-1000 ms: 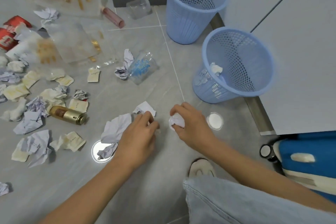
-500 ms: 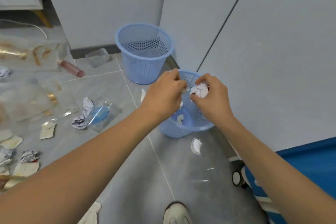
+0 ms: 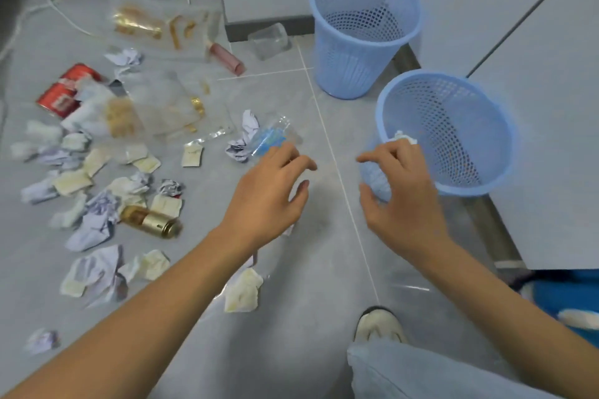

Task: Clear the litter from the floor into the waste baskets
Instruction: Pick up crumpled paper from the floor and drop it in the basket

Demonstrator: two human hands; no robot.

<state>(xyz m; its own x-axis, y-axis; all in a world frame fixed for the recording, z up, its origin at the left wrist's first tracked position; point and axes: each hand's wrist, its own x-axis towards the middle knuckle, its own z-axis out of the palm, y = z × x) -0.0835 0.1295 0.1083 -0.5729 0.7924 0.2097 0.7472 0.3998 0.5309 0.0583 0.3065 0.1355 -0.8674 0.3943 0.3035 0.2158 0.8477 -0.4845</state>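
Observation:
Two blue mesh waste baskets stand at the right: the near basket (image 3: 479, 185) tilts toward me with white crumpled paper (image 3: 403, 137) inside, and the far basket (image 3: 327, 3) stands upright behind it. My left hand (image 3: 269, 197) hovers open over the floor, fingers spread, holding nothing. My right hand (image 3: 402, 201) is also open and bare, just left of the near basket's wall. Litter covers the floor to the left: several crumpled paper balls (image 3: 97, 227), a gold can (image 3: 150, 220), a clear bag with blue print (image 3: 270, 139) and a flat paper scrap (image 3: 241, 290).
Farther back lie red cans (image 3: 64, 91), clear plastic wrappers (image 3: 162, 26), a pink tube (image 3: 227, 58) and a clear cup (image 3: 269, 40). A white cord (image 3: 48, 3) crosses the far floor. White cabinets (image 3: 534, 107) wall the right side. My shoe (image 3: 377, 324) and jeans knee are below.
Both hands were over the near basket holding paper half a second ago. Now they have come back down toward the floor, both open with nothing in them.

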